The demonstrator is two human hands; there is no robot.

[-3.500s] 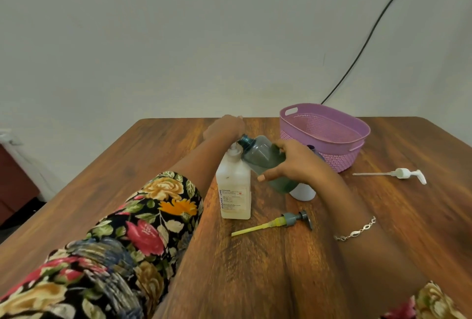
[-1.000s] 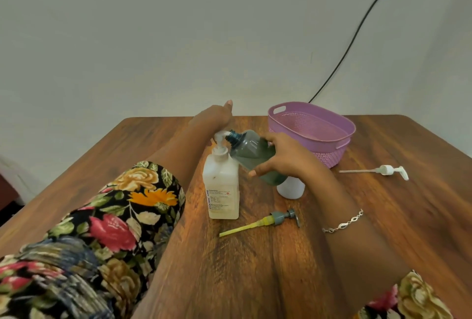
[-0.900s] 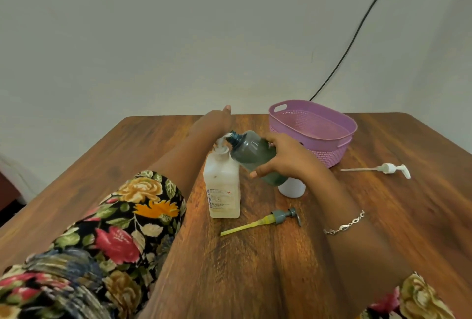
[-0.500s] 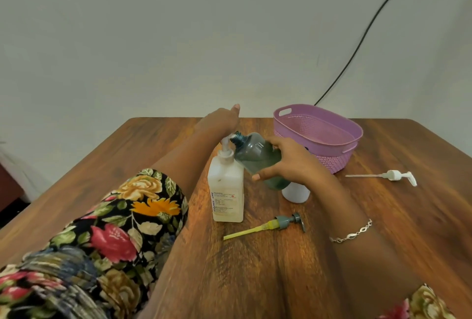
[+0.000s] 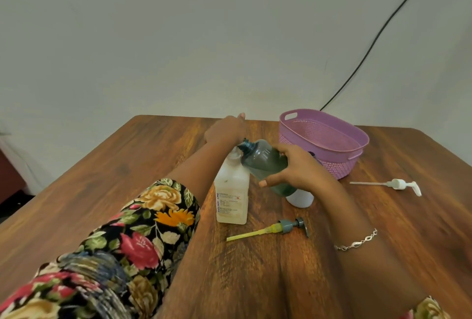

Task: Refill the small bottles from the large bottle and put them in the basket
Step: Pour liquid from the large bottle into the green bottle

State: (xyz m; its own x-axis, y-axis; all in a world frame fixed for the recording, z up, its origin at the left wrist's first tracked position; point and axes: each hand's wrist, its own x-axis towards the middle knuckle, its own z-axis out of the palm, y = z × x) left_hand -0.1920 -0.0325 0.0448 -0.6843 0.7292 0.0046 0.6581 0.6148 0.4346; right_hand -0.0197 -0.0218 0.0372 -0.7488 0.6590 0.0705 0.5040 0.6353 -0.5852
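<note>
- Head view: right grip [image 5: 298,170] is curled round the grey-green bottle [image 5: 265,163], thumb on the near side and fingers over the far side.
- That bottle is off the surface [image 5: 115,178], tilted, with its open threaded neck pointing up and left; dark liquid is pooled in its lower end.
- Its neck sits right at the top of the large white bottle [image 5: 232,191]; too blurred to tell whether they touch.
- Left grip [image 5: 224,130] reaches past the white bottle's top, back of the hand to the camera, one fingertip sticking up. The other fingers are hidden, so I cannot tell whether it holds or presses anything.
- Large white bottle stands upright on the surface between the two forearms, label facing the camera.
- Small white bottle [image 5: 300,197] stands upright just behind the right grip, mostly hidden by it.
- Grey pump head with yellow tube [image 5: 283,225] lies flat in front of the white bottle.
- Purple basket [image 5: 337,168] stands beyond the right grip, near the small white bottle.
- White pump [image 5: 397,184] lies flat to the right of the basket.
- Bracelet [image 5: 357,243] on the right wrist, floral sleeve [image 5: 143,229] on the left arm.
</note>
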